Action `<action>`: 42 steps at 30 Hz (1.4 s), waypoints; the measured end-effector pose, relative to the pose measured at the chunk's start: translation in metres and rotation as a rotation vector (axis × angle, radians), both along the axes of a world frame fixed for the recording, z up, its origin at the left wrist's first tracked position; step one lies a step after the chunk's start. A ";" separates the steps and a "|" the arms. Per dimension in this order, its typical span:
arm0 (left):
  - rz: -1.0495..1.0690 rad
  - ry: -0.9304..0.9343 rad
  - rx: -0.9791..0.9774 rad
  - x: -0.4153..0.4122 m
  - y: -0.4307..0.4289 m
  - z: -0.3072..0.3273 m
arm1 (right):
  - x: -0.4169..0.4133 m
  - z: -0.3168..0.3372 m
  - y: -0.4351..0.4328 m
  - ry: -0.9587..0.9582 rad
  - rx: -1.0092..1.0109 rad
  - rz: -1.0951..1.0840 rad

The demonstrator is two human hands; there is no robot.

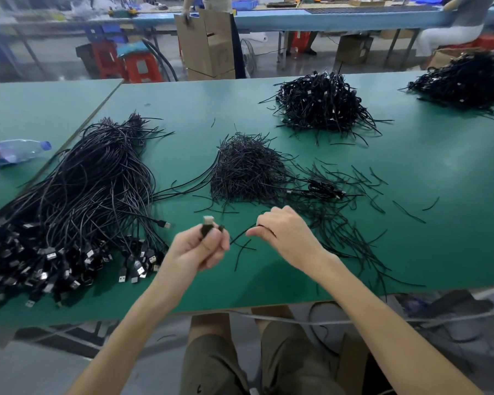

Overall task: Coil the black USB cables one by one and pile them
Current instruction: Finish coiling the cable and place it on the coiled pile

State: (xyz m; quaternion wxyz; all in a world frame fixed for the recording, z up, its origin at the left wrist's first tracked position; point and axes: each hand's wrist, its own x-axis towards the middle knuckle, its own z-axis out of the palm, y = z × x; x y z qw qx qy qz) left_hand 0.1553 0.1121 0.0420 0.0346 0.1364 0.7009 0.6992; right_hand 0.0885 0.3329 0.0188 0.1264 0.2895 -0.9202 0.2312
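Note:
My left hand [201, 246] grips a black USB cable [207, 225] above the green table [183, 115], its silver plug and the small end sticking up past the fingers. My right hand [283, 232] pinches a thin black tie [240, 235] whose free end points toward my left hand. A big bundle of uncoiled cables [77, 195] lies at the left, plugs toward me. A heap of black ties [248, 169] sits in the middle. One coiled cable [322, 188] rests to the right of that heap. A pile of coiled cables [322, 104] stands at the back.
Another cable pile [468, 81] sits at the far right edge. A plastic bottle [15, 152] lies at the left. Loose ties [368, 183] scatter over the right of the table. Cardboard boxes [208, 44], red stools and people at another bench are behind.

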 end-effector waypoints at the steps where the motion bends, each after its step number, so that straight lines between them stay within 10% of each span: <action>1: -0.028 0.049 -0.125 0.001 0.003 -0.005 | -0.002 0.004 -0.002 0.047 -0.001 -0.021; 10: 0.078 0.096 -0.289 -0.007 0.025 -0.038 | 0.022 0.023 -0.036 -0.056 -0.326 0.008; 17: 0.054 -0.212 0.421 0.003 0.041 -0.035 | 0.043 0.018 -0.042 -0.101 -0.526 -0.041; 29: 0.024 -0.465 0.947 -0.018 0.014 -0.015 | 0.062 -0.025 -0.041 -0.363 -0.425 -0.052; 42: -0.022 -0.420 0.551 0.006 0.035 -0.024 | 0.060 -0.009 -0.049 -0.566 -0.624 0.027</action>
